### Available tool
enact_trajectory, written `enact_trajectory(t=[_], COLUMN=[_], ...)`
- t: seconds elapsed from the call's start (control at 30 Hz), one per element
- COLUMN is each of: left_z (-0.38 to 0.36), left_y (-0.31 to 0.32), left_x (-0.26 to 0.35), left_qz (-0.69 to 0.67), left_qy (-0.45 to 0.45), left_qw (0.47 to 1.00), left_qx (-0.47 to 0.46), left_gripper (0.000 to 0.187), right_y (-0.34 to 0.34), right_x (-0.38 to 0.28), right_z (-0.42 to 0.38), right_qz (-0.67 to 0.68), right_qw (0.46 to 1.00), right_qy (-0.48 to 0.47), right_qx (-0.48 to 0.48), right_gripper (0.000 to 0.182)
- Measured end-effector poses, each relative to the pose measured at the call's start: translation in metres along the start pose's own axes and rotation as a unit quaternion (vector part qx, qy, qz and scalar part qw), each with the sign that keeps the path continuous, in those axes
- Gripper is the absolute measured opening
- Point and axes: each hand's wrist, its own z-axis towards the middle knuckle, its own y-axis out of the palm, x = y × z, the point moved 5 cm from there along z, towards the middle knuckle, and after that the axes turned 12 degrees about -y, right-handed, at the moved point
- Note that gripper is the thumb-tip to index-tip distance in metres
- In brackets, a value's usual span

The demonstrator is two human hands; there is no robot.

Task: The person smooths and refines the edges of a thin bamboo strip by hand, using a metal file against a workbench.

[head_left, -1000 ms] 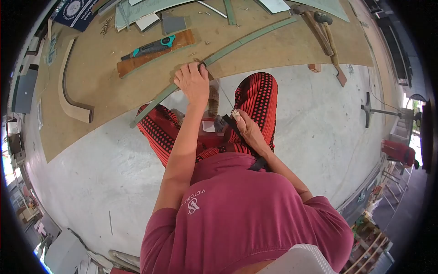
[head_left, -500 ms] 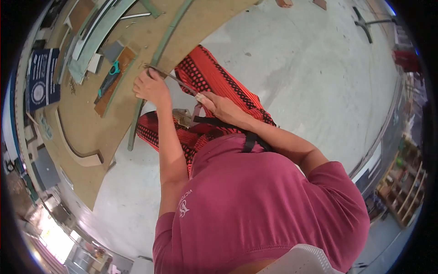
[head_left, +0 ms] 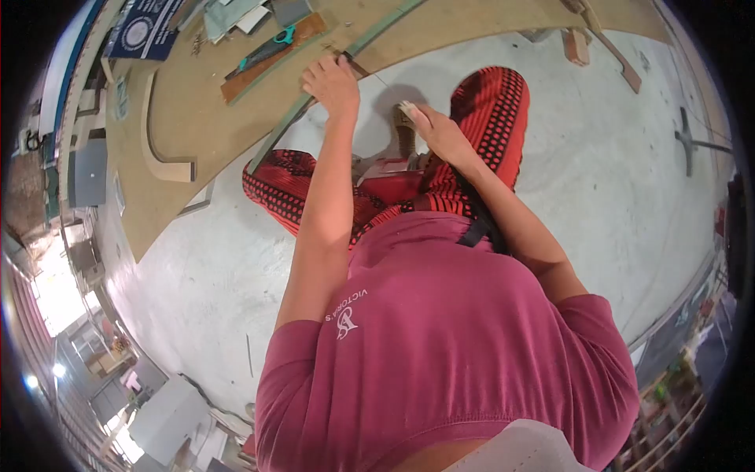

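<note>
The left arm reaches almost straight ahead, its hand [head_left: 332, 85] curled over a green strip [head_left: 385, 27] that runs out on both sides beneath the fingers. The right arm angles inward, its hand [head_left: 442, 135] nearer the body, closed around the pale handle of a thin-bladed tool [head_left: 406, 109], whose blade points toward the strip just beside the left hand.

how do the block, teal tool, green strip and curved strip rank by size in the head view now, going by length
Largest to smallest, by visible length:
1. green strip, partly hidden
2. curved strip
3. teal tool
4. block
</note>
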Motion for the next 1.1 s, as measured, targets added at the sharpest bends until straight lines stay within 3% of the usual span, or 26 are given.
enact_trajectory(t=[0.17,0.23,0.4,0.57,0.63,0.8,0.87,0.9,1.03,1.1], left_z=[0.001,-0.001,0.002,0.001,0.003,0.009,0.011,0.011,-0.017,-0.038], left_y=[-0.002,-0.003,-0.006,-0.004,-0.006,-0.009,-0.007,-0.013,-0.055,-0.074], left_x=[0.002,0.002,0.004,0.000,0.000,0.000,-0.006,-0.005,0.019,0.042], left_qz=[-0.051,-0.061,-0.073,-0.082,-0.094,-0.113,-0.151,-0.167,-0.277,-0.402], left_qy=[-0.012,-0.007,-0.010,-0.014,-0.016,-0.040,-0.031,-0.011,0.001,-0.130], left_qw=[0.998,0.997,0.997,0.996,0.995,0.990,0.987,0.984,0.934,0.814], left_qx=[-0.035,-0.038,-0.034,-0.036,-0.041,-0.069,-0.037,-0.060,-0.225,-0.399], left_gripper=[0.022,0.022,0.023,0.023,0.023,0.023,0.026,0.027,0.034,0.038], right_y=[-0.010,-0.017,-0.016,0.002,0.005,0.013,0.018,0.022,0.029,0.022], right_x=[-0.001,0.002,-0.011,-0.019,-0.022,-0.016,-0.018,-0.018,-0.041,-0.059], right_z=[-0.044,-0.064,-0.081,-0.070,-0.062,-0.039,-0.027,-0.024,-0.021,-0.031], right_qz=[0.110,0.227,0.224,0.205,0.099,0.060,0.085,0.107,0.085,0.110], right_qw=[0.992,0.969,0.967,0.975,0.991,0.992,0.989,0.986,0.967,0.972], right_qy=[0.002,0.066,0.093,0.038,-0.043,-0.042,-0.029,-0.015,-0.160,-0.124], right_qx=[0.057,0.069,0.081,0.076,0.084,0.101,0.117,0.127,0.176,0.165], right_gripper=[0.048,0.048,0.052,0.050,0.051,0.045,0.044,0.042,0.044,0.044])
